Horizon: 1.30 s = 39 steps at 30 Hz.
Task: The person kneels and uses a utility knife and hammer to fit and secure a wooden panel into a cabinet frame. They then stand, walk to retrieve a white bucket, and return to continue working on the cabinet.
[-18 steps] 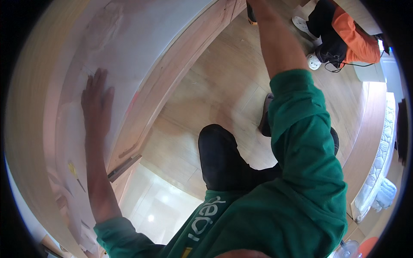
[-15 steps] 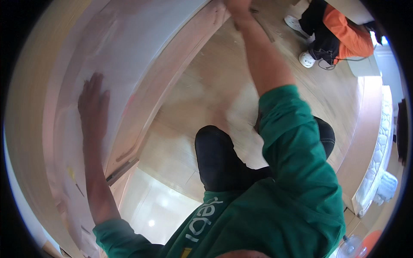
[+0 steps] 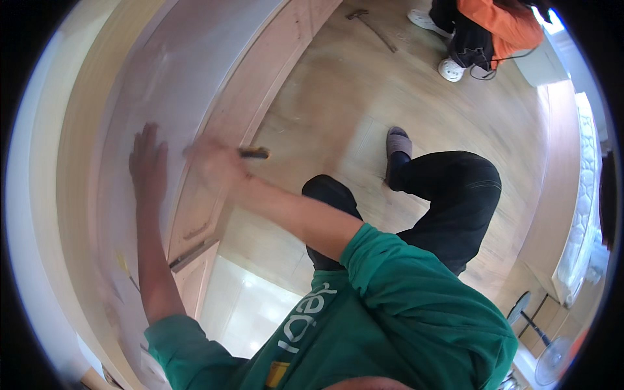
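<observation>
Hand tool with a dark handle marked yellow-orange (image 3: 255, 153): grasped in the right hand (image 3: 220, 161), the handle projecting from the right side of the grip; its working end is lost in blur.

Right hand, bare: closed about the tool, finger detail blurred; over the long reddish-brown wooden rail (image 3: 276, 68). Whether hand or tool touches the rail cannot be told.

Pale, smooth, flat panel (image 3: 175, 71): left of the grip, bordered by the rail.

Left hand (image 3: 149, 162), bare: left of the grip, ungrasping, laid palm-down on the panel with fingers extended forward.

Slim tool with a yellow handle and thin dark shaft (image 3: 123, 262): left of the grip and nearer the body, on the panel beside the left forearm.

Hammer with a dark head and slender brown handle (image 3: 377, 32): ahead and right of the grip, well apart, lying on the light wood-look floor (image 3: 325, 97).

Grey-brown open-toed slipper (image 3: 398, 144): on the wearer's foot, right of the grip.

Co-worker in an orange top (image 3: 500, 25), dark trousers and white clogs (image 3: 450, 69): far ahead and right of the grip.

White quilted mattress (image 3: 575, 227): far right of the grip.
</observation>
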Motion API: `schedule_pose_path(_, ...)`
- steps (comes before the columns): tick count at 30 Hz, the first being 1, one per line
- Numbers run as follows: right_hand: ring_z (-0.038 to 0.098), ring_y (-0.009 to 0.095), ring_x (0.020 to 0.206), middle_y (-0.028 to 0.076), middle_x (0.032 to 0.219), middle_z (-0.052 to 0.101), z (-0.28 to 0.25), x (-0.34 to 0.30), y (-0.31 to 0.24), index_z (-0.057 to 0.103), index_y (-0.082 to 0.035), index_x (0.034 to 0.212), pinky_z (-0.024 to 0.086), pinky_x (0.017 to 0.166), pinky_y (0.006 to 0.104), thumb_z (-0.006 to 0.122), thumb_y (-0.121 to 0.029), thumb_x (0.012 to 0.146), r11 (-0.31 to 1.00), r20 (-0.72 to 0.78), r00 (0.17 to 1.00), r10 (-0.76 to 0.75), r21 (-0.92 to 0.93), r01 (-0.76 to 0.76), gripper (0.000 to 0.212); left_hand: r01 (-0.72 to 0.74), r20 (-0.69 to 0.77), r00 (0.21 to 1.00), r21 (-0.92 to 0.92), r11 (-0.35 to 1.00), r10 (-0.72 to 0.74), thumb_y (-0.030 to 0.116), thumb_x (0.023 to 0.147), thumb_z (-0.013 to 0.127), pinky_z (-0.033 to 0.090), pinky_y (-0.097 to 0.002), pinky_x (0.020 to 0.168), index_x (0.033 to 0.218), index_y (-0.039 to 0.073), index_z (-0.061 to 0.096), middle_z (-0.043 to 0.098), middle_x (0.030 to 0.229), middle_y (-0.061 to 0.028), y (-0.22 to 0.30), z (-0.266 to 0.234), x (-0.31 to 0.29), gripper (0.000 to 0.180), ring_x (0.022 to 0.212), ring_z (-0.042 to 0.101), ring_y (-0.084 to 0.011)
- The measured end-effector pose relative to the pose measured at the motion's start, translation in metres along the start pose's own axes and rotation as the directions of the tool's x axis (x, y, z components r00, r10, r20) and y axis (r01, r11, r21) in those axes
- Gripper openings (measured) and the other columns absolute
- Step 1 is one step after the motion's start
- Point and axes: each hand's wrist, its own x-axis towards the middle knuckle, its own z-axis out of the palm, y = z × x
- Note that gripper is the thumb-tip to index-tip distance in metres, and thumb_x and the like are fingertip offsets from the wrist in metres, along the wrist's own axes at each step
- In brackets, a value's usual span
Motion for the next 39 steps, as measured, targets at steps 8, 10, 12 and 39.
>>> schedule_pose_path(8,0.063,0.018,0.072,0.01,0.083,0.064,-0.077,0.013,0.04,0.059,0.002,0.089,0.051,0.06,0.0322,0.057,-0.01,0.094,0.717,-0.108,0.839,0.533,0.585,-0.38,0.013,-0.05,-0.016,0.999,-0.081,0.995,0.049,0.026,0.099,0.044,0.02,-0.0456,0.115,0.144,0.005,0.039,0.035,0.151,-0.0156,-0.02,0.004,-0.004,0.05,0.142,0.026,-0.0361)
schedule_pose_path(10,0.06,0.014,0.066,0.008,0.078,0.062,-0.116,-0.007,0.061,0.057,0.001,0.088,0.049,0.056,0.0302,0.057,-0.011,0.095,0.447,0.091,0.754,0.651,0.756,-0.478,0.014,-0.033,-0.025,0.999,-0.084,0.996,0.031,0.023,0.1,0.046,0.022,-0.0426,0.115,0.143,0.003,0.04,0.038,0.149,-0.0168,-0.011,0.001,-0.007,0.048,0.141,0.029,-0.0347)
schedule_pose_path(12,0.058,0.013,0.061,0.007,0.075,0.061,-0.144,-0.025,0.078,0.056,0.001,0.087,0.047,0.052,0.0288,0.058,-0.011,0.094,0.334,0.176,0.68,0.711,0.767,-0.548,0.014,-0.014,-0.04,0.999,-0.126,0.992,0.009,0.02,0.1,0.046,0.023,-0.0405,0.116,0.142,0.0,0.041,0.04,0.148,-0.0177,-0.003,-0.002,-0.008,0.047,0.141,0.03,-0.0334)
schedule_pose_path(39,0.061,0.021,0.095,0.007,0.095,0.066,-0.2,0.033,0.248,0.059,-0.004,0.112,0.047,0.083,0.0333,0.05,-0.027,0.098,0.222,0.41,0.6,0.687,0.668,-0.711,0.027,0.548,0.089,0.793,-0.536,0.642,-0.602,0.03,0.097,0.056,0.05,-0.0332,0.056,0.105,0.002,0.058,0.061,0.072,-0.0061,0.226,0.016,-0.005,0.029,0.061,0.061,-0.0197)
